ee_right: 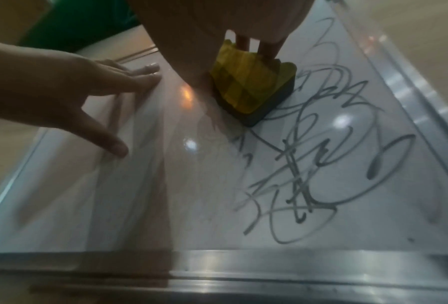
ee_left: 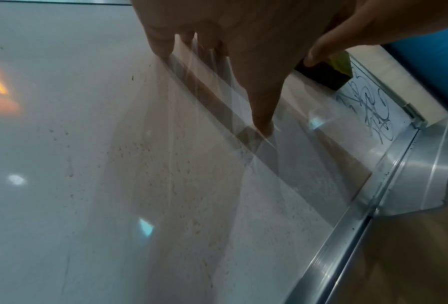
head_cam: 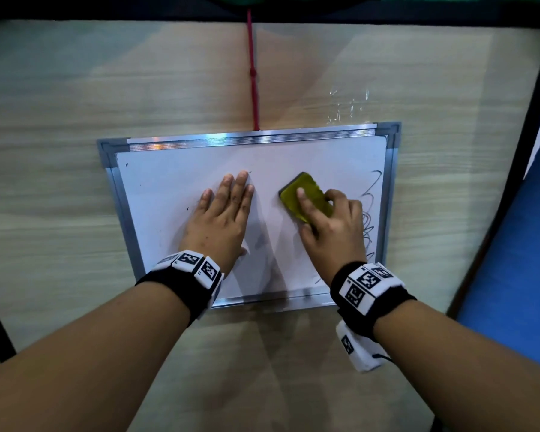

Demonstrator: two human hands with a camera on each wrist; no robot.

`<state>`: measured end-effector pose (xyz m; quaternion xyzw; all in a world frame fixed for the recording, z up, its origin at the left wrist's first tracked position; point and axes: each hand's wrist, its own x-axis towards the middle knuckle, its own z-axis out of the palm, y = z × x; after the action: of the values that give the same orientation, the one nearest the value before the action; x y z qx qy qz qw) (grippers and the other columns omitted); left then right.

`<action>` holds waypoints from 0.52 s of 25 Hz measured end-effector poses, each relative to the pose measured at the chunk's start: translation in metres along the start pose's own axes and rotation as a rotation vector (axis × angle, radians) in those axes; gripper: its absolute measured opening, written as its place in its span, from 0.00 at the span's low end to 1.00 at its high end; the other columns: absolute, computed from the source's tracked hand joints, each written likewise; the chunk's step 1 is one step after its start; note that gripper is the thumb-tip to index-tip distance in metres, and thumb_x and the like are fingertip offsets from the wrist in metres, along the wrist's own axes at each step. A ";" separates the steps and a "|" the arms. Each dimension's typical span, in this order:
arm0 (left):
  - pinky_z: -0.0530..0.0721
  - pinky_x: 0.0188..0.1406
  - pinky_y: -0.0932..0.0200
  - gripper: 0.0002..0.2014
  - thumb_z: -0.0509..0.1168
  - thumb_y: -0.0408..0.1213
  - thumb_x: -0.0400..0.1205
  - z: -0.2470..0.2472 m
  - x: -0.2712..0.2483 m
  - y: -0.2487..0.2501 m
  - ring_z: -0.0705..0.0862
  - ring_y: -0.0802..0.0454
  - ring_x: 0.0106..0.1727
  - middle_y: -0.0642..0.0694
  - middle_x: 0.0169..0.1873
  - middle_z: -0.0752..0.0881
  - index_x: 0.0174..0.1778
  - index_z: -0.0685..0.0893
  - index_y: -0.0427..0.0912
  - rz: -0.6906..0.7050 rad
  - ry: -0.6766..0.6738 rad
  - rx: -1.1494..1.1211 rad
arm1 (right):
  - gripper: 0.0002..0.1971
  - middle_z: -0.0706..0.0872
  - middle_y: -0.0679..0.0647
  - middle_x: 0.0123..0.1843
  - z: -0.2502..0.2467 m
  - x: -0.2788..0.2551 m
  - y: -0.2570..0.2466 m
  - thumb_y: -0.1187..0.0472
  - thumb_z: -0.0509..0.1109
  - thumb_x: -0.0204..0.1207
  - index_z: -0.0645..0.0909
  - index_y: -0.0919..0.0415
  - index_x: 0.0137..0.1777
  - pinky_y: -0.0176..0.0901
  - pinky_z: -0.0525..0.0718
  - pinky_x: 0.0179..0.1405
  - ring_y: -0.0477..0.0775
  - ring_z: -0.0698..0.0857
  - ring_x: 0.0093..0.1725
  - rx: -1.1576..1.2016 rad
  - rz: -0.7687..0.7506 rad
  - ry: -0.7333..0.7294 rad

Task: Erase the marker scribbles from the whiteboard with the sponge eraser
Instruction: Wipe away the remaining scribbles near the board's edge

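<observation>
A whiteboard (head_cam: 175,182) in a silver frame lies flat on the wooden table. Black marker scribbles (head_cam: 370,213) fill its right side, seen close in the right wrist view as scribbles (ee_right: 321,164). My right hand (head_cam: 328,222) grips a yellow sponge eraser (head_cam: 306,188) with a dark base, pressed on the board just left of the scribbles; the eraser (ee_right: 256,90) shows under my fingers. My left hand (head_cam: 222,216) lies flat, fingers straight, on the board's middle. The left wrist view shows my left hand (ee_left: 217,41), the board (ee_left: 87,164) and the eraser (ee_left: 326,72).
A red cord (head_cam: 253,76) runs from the board's far edge to the table's back. Crumpled clear plastic (head_cam: 349,107) lies beyond the board's far right corner. A blue surface (head_cam: 518,260) borders the table on the right. Small dark specks dot the board's left part.
</observation>
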<state>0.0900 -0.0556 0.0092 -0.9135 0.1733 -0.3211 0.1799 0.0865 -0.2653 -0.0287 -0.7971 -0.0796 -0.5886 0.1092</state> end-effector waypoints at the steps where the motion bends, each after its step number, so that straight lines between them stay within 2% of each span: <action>1: 0.44 0.82 0.43 0.56 0.65 0.57 0.78 0.001 0.000 0.000 0.30 0.40 0.81 0.39 0.79 0.25 0.79 0.27 0.37 0.001 0.004 0.003 | 0.30 0.78 0.66 0.62 -0.002 0.001 0.005 0.60 0.73 0.68 0.78 0.46 0.72 0.58 0.79 0.53 0.68 0.73 0.52 0.001 0.054 0.027; 4: 0.44 0.82 0.42 0.56 0.66 0.57 0.77 0.001 0.001 0.000 0.31 0.40 0.82 0.39 0.79 0.26 0.79 0.27 0.37 0.009 0.013 -0.005 | 0.29 0.77 0.66 0.63 -0.001 0.020 0.006 0.56 0.69 0.69 0.77 0.44 0.73 0.58 0.77 0.54 0.70 0.73 0.53 0.037 0.291 0.094; 5: 0.43 0.82 0.43 0.56 0.66 0.57 0.77 0.001 0.001 0.000 0.31 0.40 0.82 0.39 0.79 0.26 0.79 0.27 0.37 0.011 0.013 -0.012 | 0.29 0.76 0.66 0.64 0.000 0.025 -0.002 0.55 0.68 0.69 0.76 0.44 0.74 0.58 0.77 0.54 0.69 0.72 0.53 0.042 0.302 0.094; 6: 0.43 0.82 0.43 0.56 0.65 0.57 0.77 0.001 0.001 -0.001 0.31 0.40 0.82 0.40 0.79 0.26 0.79 0.27 0.37 0.011 0.014 -0.009 | 0.29 0.76 0.65 0.64 0.002 0.027 -0.011 0.55 0.68 0.69 0.76 0.44 0.74 0.57 0.76 0.55 0.68 0.72 0.54 0.053 0.251 0.073; 9: 0.42 0.82 0.44 0.55 0.64 0.58 0.78 0.000 0.000 -0.001 0.30 0.41 0.81 0.40 0.79 0.25 0.78 0.26 0.38 0.006 0.015 0.002 | 0.29 0.79 0.64 0.63 0.007 0.007 -0.023 0.59 0.74 0.69 0.79 0.45 0.72 0.56 0.77 0.54 0.65 0.72 0.52 0.012 -0.031 -0.015; 10: 0.42 0.82 0.44 0.55 0.64 0.58 0.78 0.001 0.000 -0.001 0.30 0.41 0.81 0.40 0.79 0.24 0.78 0.26 0.38 0.006 0.015 0.001 | 0.29 0.79 0.65 0.62 0.005 0.000 -0.015 0.59 0.74 0.68 0.79 0.45 0.72 0.56 0.78 0.53 0.65 0.72 0.51 0.000 -0.050 -0.014; 11: 0.42 0.82 0.43 0.56 0.64 0.58 0.78 0.001 0.000 0.000 0.30 0.40 0.81 0.40 0.79 0.25 0.78 0.26 0.37 0.004 0.013 0.004 | 0.29 0.79 0.65 0.62 0.001 -0.002 -0.006 0.60 0.74 0.68 0.79 0.46 0.72 0.58 0.79 0.52 0.66 0.72 0.52 -0.003 -0.008 0.010; 13: 0.43 0.82 0.43 0.56 0.65 0.58 0.78 0.001 0.001 0.000 0.30 0.40 0.81 0.39 0.79 0.25 0.79 0.27 0.37 0.005 0.011 0.011 | 0.30 0.78 0.68 0.63 -0.005 0.007 0.014 0.60 0.71 0.68 0.78 0.46 0.73 0.59 0.79 0.53 0.69 0.73 0.52 0.008 0.171 0.072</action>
<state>0.0910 -0.0556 0.0086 -0.9102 0.1746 -0.3269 0.1847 0.0873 -0.2806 -0.0214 -0.7788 -0.0095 -0.6051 0.1648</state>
